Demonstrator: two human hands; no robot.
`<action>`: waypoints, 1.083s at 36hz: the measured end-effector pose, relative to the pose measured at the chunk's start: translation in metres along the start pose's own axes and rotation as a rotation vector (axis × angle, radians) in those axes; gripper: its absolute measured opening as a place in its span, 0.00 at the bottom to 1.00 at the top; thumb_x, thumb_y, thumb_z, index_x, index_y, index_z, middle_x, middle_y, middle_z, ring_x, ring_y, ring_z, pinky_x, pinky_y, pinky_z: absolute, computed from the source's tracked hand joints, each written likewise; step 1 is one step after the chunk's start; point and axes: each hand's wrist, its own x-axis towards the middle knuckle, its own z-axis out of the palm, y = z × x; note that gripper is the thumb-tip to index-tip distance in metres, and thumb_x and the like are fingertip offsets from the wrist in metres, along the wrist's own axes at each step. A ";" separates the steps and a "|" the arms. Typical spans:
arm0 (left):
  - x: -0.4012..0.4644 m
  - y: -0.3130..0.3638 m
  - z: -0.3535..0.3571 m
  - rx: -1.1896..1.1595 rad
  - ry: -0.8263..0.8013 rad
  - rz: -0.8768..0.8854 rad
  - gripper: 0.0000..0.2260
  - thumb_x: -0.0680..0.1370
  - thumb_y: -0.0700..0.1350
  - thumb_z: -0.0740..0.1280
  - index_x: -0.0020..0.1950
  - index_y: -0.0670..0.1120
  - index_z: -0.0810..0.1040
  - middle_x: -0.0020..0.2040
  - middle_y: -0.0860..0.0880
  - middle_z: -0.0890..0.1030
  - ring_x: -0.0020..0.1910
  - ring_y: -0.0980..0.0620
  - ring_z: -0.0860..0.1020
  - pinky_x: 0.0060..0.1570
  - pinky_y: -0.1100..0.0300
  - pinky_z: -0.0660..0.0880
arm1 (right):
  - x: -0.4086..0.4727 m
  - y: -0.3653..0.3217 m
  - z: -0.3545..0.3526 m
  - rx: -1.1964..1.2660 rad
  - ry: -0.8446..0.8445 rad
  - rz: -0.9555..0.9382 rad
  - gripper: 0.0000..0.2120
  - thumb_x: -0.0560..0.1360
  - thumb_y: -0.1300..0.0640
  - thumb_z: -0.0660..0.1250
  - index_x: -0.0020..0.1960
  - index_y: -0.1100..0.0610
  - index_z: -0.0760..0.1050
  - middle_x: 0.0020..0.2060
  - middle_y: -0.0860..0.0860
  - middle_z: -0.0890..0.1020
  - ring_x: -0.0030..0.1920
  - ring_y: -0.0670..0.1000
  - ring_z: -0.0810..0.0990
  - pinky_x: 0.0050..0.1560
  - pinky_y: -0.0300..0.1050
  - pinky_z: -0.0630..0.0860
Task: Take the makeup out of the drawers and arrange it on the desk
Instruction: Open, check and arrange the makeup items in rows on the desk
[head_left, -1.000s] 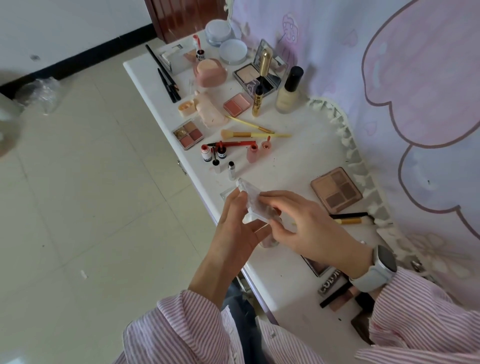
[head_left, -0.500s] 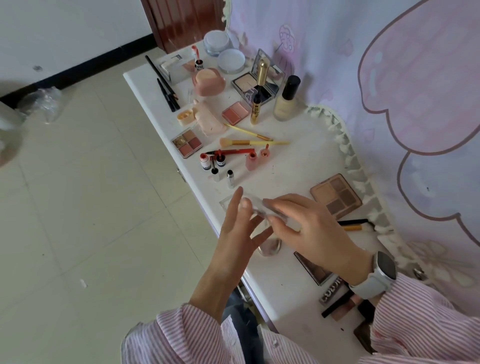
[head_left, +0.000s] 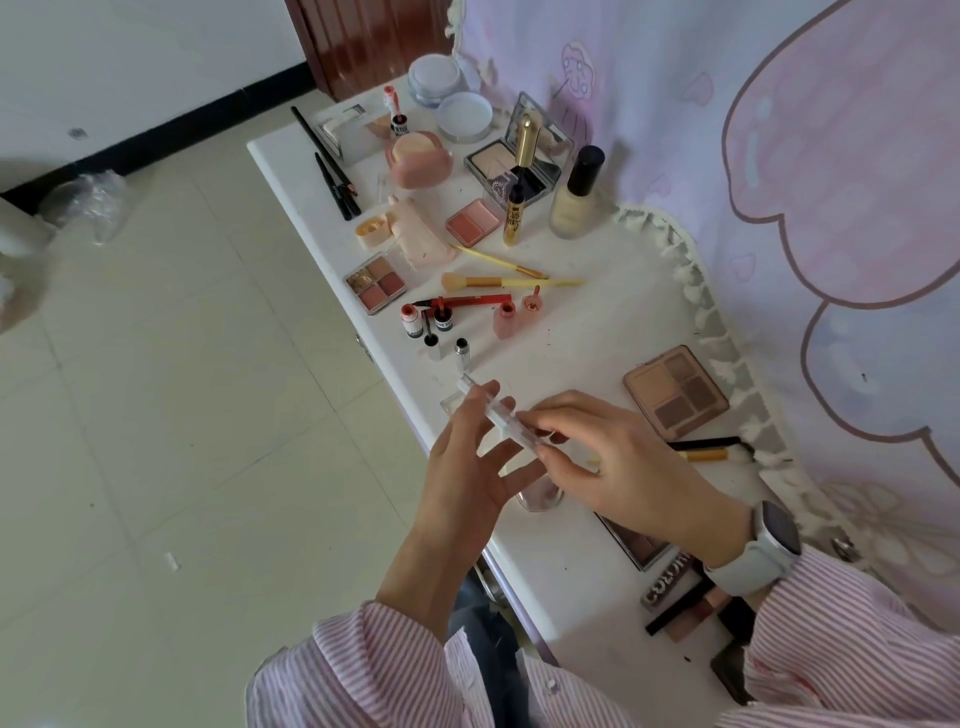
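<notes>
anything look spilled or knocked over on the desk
Nothing looks spilled. The small bottles have their caps off, a red applicator lies loose beside them, and small dark specks dot the desk. The foundation bottle stands upright.

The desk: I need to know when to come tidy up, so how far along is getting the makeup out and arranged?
Well along. Many pieces already lie on the desk: a foundation bottle, brushes and a brown palette. In hand: the right hand holds a clear tube, with the left hand open against it. Left: placing that tube and sorting the pile near the right sleeve. The drawers' contents aren't visible.
</notes>
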 end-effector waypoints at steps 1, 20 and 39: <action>0.000 -0.001 0.000 0.001 -0.009 0.001 0.26 0.69 0.56 0.66 0.64 0.45 0.73 0.57 0.43 0.76 0.49 0.44 0.79 0.42 0.52 0.79 | 0.000 0.000 -0.001 -0.010 -0.011 0.003 0.17 0.74 0.52 0.58 0.55 0.61 0.78 0.47 0.50 0.79 0.47 0.47 0.78 0.48 0.45 0.76; 0.015 -0.011 0.010 -0.058 -0.129 -0.244 0.23 0.74 0.56 0.61 0.62 0.42 0.72 0.59 0.37 0.77 0.53 0.37 0.79 0.48 0.45 0.78 | 0.009 0.032 -0.041 -0.128 0.160 0.235 0.10 0.74 0.59 0.61 0.51 0.58 0.79 0.38 0.52 0.83 0.35 0.44 0.78 0.36 0.34 0.72; 0.102 0.001 0.100 0.481 0.033 0.000 0.18 0.79 0.43 0.61 0.68 0.45 0.64 0.56 0.51 0.71 0.54 0.52 0.68 0.62 0.54 0.68 | 0.089 0.107 -0.077 -0.426 0.312 0.532 0.12 0.80 0.61 0.52 0.43 0.63 0.71 0.39 0.61 0.77 0.42 0.60 0.74 0.38 0.44 0.60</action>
